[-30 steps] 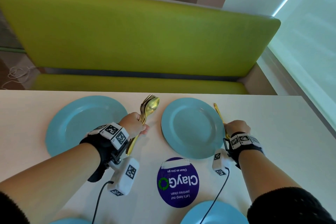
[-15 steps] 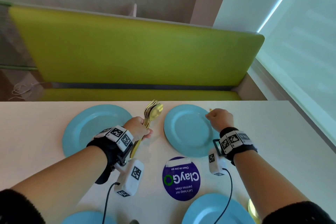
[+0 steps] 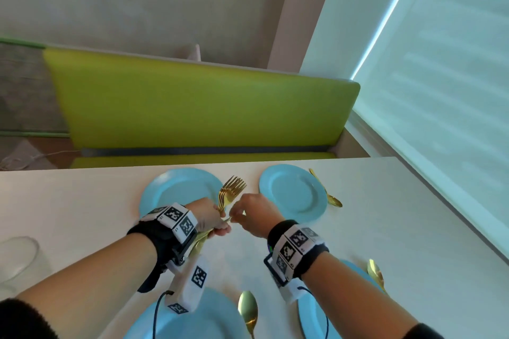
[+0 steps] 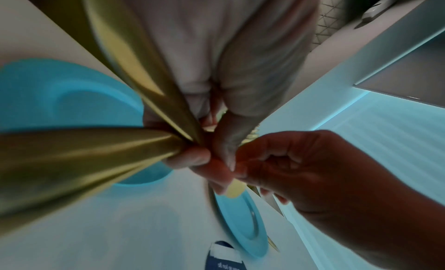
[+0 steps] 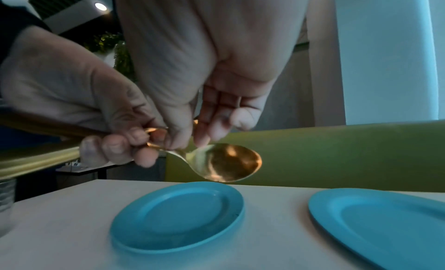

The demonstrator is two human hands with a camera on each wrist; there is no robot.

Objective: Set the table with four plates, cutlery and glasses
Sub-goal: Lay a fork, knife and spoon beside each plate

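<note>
My left hand point(image 3: 216, 224) grips a bundle of gold cutlery point(image 3: 232, 190), fork tines pointing away, above the table between the two far blue plates point(image 3: 176, 187) point(image 3: 292, 192). My right hand point(image 3: 234, 215) meets it from the right, and its thumb and forefinger pinch the neck of a gold spoon point(image 5: 224, 162) that sticks out of the bundle. In the left wrist view the gold handles point(image 4: 96, 156) fan out toward the camera. A spoon point(image 3: 327, 192) lies right of the far right plate. Two near plates point(image 3: 198, 319) point(image 3: 314, 314) each have a spoon point(image 3: 248, 308) point(image 3: 376, 272) at their right.
A clear glass point(image 3: 16, 259) stands at the table's left edge. A green bench point(image 3: 203, 107) runs behind the table's far edge. A window wall point(image 3: 440, 91) closes the right side. Wrist camera cables hang over the near plates.
My right hand let go of the spoon beside the far right plate and moved left to the bundle, where it now pinches a spoon. My left hand lifted slightly.
</note>
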